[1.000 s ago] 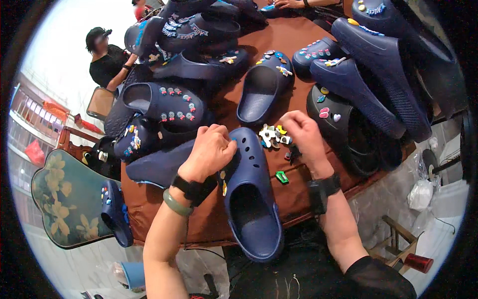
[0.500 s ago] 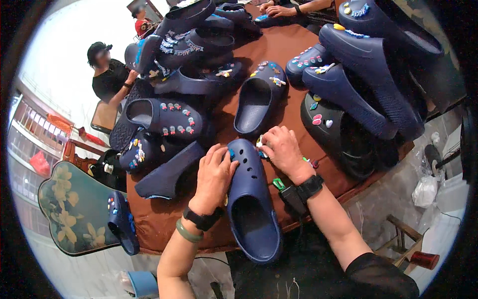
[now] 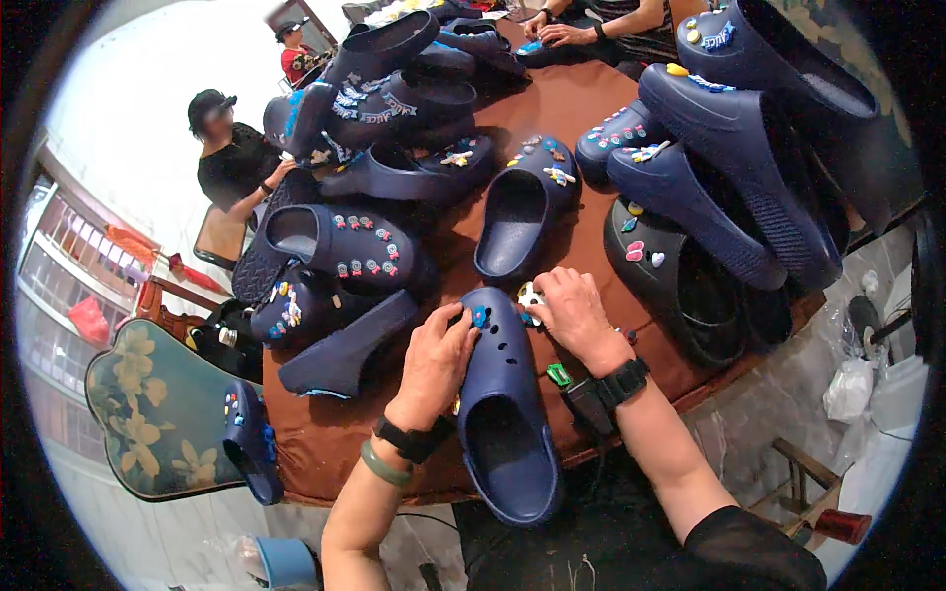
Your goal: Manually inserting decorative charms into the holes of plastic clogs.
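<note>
A navy clog point(image 3: 496, 394) lies in front of me, toe away, with a row of holes along its upper. My left hand point(image 3: 436, 360) is closed at the left edge of its toe. The fingertips touch a small blue shoe charm point(image 3: 480, 317) there. To the right of the toe, my right hand point(image 3: 579, 313) is pinched on a white and dark shoe charm point(image 3: 529, 295), partly hidden by the fingers. Just beyond the toe sits another navy clog point(image 3: 514, 219) with several charms on it.
Navy clogs point(image 3: 365, 241) are piled at the left, and more point(image 3: 705, 148) lean together at the right beside a black clog point(image 3: 665, 266). A green clip point(image 3: 559, 374) lies on the brown tabletop point(image 3: 591, 91). Other people's hands point(image 3: 554, 32) work at the far edge.
The view has shifted slightly, so most things sit lower and to the right. The blue charm shows more plainly by my left fingertips. The white and dark charm shows more at my right fingers.
</note>
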A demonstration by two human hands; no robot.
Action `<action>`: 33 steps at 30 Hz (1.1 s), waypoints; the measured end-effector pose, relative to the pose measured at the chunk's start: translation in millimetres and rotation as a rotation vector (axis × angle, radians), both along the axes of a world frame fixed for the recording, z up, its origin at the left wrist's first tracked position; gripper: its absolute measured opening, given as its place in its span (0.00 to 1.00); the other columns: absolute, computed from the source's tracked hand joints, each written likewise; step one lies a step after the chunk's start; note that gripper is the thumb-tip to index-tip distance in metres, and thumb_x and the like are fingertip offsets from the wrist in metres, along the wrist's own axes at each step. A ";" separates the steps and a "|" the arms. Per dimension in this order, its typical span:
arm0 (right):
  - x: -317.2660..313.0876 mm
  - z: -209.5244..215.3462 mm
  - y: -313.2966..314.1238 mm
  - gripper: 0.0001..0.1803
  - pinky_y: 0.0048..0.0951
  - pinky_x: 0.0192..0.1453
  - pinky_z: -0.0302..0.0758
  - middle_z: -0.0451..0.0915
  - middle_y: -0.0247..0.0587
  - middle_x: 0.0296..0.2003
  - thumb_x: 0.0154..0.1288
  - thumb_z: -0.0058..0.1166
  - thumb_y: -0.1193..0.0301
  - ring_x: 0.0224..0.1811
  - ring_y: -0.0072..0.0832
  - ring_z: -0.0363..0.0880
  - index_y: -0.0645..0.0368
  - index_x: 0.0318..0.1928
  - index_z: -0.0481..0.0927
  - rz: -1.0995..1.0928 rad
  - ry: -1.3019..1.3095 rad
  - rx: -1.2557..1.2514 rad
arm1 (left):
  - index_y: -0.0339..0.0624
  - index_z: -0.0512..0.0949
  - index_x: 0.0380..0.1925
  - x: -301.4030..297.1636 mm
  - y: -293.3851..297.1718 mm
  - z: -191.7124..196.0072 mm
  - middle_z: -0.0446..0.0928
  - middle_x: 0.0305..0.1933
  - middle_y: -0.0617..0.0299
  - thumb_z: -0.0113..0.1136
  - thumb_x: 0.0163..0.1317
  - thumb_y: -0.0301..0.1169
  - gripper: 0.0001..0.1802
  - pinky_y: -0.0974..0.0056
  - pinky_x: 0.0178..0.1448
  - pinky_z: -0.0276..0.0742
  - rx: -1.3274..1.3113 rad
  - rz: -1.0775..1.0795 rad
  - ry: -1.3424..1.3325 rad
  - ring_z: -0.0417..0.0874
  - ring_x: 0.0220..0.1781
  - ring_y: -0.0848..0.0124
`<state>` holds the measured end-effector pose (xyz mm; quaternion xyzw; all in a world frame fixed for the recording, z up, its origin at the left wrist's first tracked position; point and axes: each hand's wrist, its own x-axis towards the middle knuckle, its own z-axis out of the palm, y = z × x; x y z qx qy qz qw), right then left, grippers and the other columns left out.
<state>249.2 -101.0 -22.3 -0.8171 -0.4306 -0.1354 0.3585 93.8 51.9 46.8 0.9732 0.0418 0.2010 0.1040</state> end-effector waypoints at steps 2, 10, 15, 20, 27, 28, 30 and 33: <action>1.0 -0.9 0.4 0.14 0.40 0.44 0.66 0.73 0.42 0.34 0.54 0.61 0.64 0.41 0.39 0.72 0.55 0.37 0.74 0.010 -0.002 0.008 | 0.36 0.75 0.50 1.0 4.5 6.8 0.74 0.52 0.46 0.58 0.63 0.29 0.16 0.56 0.54 0.74 -0.019 -0.017 0.109 0.77 0.52 0.51; 1.8 -0.4 1.1 0.14 0.42 0.48 0.71 0.74 0.45 0.36 0.54 0.61 0.67 0.43 0.43 0.73 0.57 0.38 0.74 0.069 0.093 0.052 | 0.41 0.82 0.36 31.1 11.6 15.0 0.78 0.35 0.53 0.66 0.53 0.29 0.10 0.57 0.45 0.76 -0.034 -0.215 -0.070 0.79 0.41 0.57; 3.9 -2.5 2.8 0.14 0.42 0.48 0.72 0.74 0.45 0.36 0.54 0.61 0.66 0.43 0.43 0.73 0.57 0.38 0.74 0.074 0.099 0.065 | 0.39 0.82 0.36 34.7 22.4 14.3 0.78 0.34 0.54 0.63 0.56 0.27 0.08 0.59 0.43 0.75 -0.043 -0.192 -0.016 0.79 0.38 0.58; 4.5 -1.2 0.7 0.14 0.42 0.48 0.72 0.74 0.45 0.36 0.54 0.61 0.66 0.43 0.43 0.73 0.57 0.38 0.74 0.063 0.113 0.041 | 0.35 0.83 0.35 17.6 23.9 19.3 0.79 0.32 0.57 0.63 0.58 0.25 0.06 0.67 0.38 0.74 -0.438 0.110 -0.023 0.80 0.33 0.68; 0.8 3.0 2.2 0.15 0.41 0.48 0.72 0.74 0.44 0.36 0.54 0.62 0.65 0.43 0.43 0.73 0.58 0.38 0.74 0.071 0.098 0.050 | 0.35 0.83 0.32 9.6 24.7 -0.9 0.78 0.30 0.59 0.67 0.55 0.25 0.06 0.69 0.35 0.74 -0.312 -0.042 -0.161 0.79 0.33 0.71; 1.0 3.1 2.1 0.15 0.41 0.48 0.72 0.74 0.44 0.36 0.54 0.62 0.65 0.43 0.43 0.73 0.58 0.38 0.74 0.066 0.097 0.035 | 0.38 0.82 0.33 7.1 19.6 -0.9 0.77 0.33 0.58 0.65 0.55 0.25 0.06 0.63 0.40 0.74 -0.300 -0.034 -0.130 0.78 0.36 0.64; 2.4 0.0 1.8 0.15 0.41 0.48 0.71 0.74 0.44 0.36 0.54 0.62 0.65 0.43 0.43 0.73 0.58 0.38 0.74 0.063 0.084 0.037 | 0.35 0.81 0.31 7.3 12.4 1.1 0.74 0.34 0.58 0.67 0.53 0.24 0.06 0.65 0.37 0.73 -0.154 -0.060 -0.145 0.78 0.35 0.64; 3.3 -0.5 2.3 0.15 0.41 0.48 0.71 0.74 0.45 0.36 0.54 0.62 0.65 0.44 0.42 0.73 0.58 0.39 0.74 0.060 0.068 0.039 | 0.36 0.82 0.31 1.1 7.5 12.6 0.74 0.37 0.57 0.64 0.53 0.23 0.05 0.60 0.45 0.71 0.029 -0.105 -0.102 0.76 0.43 0.61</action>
